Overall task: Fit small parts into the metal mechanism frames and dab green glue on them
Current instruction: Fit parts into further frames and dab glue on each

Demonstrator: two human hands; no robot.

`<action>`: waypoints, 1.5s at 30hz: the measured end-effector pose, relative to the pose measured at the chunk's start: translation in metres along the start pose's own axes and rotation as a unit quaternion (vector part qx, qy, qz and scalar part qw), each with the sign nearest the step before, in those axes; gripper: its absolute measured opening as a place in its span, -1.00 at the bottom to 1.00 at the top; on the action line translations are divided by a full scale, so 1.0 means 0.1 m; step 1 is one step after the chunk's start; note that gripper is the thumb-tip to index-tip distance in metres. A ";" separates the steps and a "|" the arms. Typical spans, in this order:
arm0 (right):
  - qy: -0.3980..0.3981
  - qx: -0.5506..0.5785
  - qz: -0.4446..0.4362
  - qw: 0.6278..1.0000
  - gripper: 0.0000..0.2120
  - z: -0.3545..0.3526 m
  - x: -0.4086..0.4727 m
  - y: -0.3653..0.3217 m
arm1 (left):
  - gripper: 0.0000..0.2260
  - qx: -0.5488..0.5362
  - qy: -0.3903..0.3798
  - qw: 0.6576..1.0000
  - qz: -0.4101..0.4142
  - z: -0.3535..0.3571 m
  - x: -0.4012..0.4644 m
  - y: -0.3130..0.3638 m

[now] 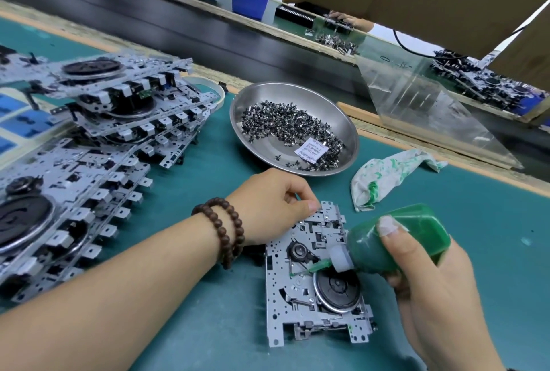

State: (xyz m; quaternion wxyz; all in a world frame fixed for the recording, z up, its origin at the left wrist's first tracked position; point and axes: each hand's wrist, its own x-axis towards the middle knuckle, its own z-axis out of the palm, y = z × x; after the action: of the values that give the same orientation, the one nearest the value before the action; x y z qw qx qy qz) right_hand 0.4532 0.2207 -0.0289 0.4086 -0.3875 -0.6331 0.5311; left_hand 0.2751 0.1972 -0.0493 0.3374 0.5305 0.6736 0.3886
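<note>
- Metal frame (300, 278) flat on green desk (208, 326), long axis running near to far; judged stiff, light, sharp-edged, best held by rim.
- Left hand (273, 207) pinching far corner, steadying.
- Right hand (428, 275) clamped around soft green glue bottle (398, 239); nozzle (309, 268) pointing left, tip on frame.
</note>
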 end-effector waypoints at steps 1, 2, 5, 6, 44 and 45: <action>0.001 0.008 0.005 1.000 -0.43 0.00 0.00 0.00 | -0.82 0.001 -0.001 1.000 -0.001 0.00 0.00 0.00; 0.002 0.016 0.010 1.000 -0.42 0.00 0.00 0.01 | -0.81 0.001 -0.002 1.000 -0.001 0.00 -0.01 0.00; 0.002 0.015 0.013 1.000 -0.43 0.00 0.00 0.01 | -0.80 0.000 -0.003 1.000 -0.005 0.00 -0.01 0.00; 0.001 0.008 0.013 1.000 -0.46 0.00 0.00 0.02 | -0.80 0.000 -0.004 1.000 -0.005 0.00 -0.01 0.01; 0.009 0.272 0.199 0.942 -0.64 -0.21 0.12 -0.07 | -0.89 -0.139 0.065 0.988 -0.017 -0.02 -0.13 0.04; 0.008 0.313 0.215 0.925 -0.60 -0.25 0.15 -0.07 | -0.88 -0.163 0.074 0.983 -0.027 -0.03 -0.13 0.05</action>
State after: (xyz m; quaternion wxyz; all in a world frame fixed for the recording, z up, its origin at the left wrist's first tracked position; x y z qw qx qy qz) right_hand 0.4707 0.2427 -0.0177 0.3901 -0.3713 -0.3329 0.7741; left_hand 0.2770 0.1844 -0.0430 0.3794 0.4195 0.6385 0.5220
